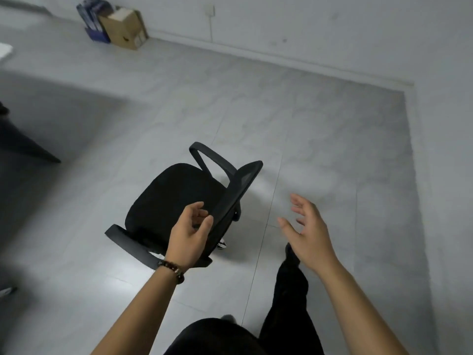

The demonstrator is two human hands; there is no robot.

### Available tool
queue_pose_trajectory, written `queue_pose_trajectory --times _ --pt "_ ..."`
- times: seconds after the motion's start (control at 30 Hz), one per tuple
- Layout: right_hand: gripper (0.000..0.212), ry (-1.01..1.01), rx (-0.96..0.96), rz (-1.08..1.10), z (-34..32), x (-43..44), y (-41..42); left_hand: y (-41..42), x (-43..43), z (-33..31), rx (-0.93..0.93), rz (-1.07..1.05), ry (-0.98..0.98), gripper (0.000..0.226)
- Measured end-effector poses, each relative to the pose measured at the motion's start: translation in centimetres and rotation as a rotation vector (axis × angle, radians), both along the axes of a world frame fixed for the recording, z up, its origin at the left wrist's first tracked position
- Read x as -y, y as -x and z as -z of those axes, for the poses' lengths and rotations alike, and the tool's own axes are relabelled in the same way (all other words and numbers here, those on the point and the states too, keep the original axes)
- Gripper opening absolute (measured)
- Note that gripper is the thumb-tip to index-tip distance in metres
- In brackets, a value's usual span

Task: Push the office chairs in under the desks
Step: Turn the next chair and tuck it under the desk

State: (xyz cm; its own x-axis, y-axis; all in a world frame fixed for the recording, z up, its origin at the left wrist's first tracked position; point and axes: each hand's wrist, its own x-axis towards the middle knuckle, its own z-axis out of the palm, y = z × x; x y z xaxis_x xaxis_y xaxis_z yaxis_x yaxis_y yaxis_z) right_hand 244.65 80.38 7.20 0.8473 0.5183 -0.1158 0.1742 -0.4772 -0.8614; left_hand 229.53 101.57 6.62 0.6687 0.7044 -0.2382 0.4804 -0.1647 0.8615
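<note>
Left hand point(190, 233) fingers curled loosely at top edge of black office chair point(179, 198) backrest, thumb just beside edge, firm clamp not certain; beaded bracelet point(172, 268) on wrist. Right hand point(308, 231) fingers spread apart in air, right of chair, touching nothing. Chair out on grey tiled floor point(320, 149), well apart from cardboard box point(125, 28) by wall.

Left hand point(190, 233) curling, fingers half-closed, wrist wearing beaded bracelet point(172, 269); right hand point(308, 230) hovering open, fingers spreading.
</note>
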Motion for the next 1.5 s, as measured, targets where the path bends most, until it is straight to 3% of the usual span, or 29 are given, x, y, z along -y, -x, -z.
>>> queue_pose_trajectory --times 0.23,0.37,0.47,0.67,0.9,1.17,1.5 --pt "0.050 0.177 0.094 -0.600 5.7 -9.7 -12.7 -3.8 1.0 6.8 -0.419 -0.324 0.069 0.051" --pt "0.057 0.398 0.269 -1.006 8.9 -14.1 -17.7 -6.1 2.3 8.8 -0.802 -0.226 -0.118 0.067" --pt "0.063 0.542 0.348 -1.216 11.0 -15.5 -19.5 -7.4 3.1 8.7 -0.806 -0.293 -0.077 0.078" --pt "0.070 0.650 0.419 -1.288 11.1 -18.1 -20.9 -9.5 5.7 8.6 -0.834 -0.421 -0.057 0.065" --pt "0.078 0.686 0.454 -1.287 11.6 -22.8 -19.4 -8.0 1.8 10.0 -0.839 -0.438 -0.099 0.057" --pt "0.073 0.651 0.517 -1.326 11.7 -35.9 -15.2 -4.1 -9.8 10.5 -0.892 -0.487 -0.139 0.054" --pt "0.069 0.535 0.599 -1.435 12.5 -60.4 -7.4 2.7 -30.9 11.3 -0.902 -0.680 -0.124 0.057"
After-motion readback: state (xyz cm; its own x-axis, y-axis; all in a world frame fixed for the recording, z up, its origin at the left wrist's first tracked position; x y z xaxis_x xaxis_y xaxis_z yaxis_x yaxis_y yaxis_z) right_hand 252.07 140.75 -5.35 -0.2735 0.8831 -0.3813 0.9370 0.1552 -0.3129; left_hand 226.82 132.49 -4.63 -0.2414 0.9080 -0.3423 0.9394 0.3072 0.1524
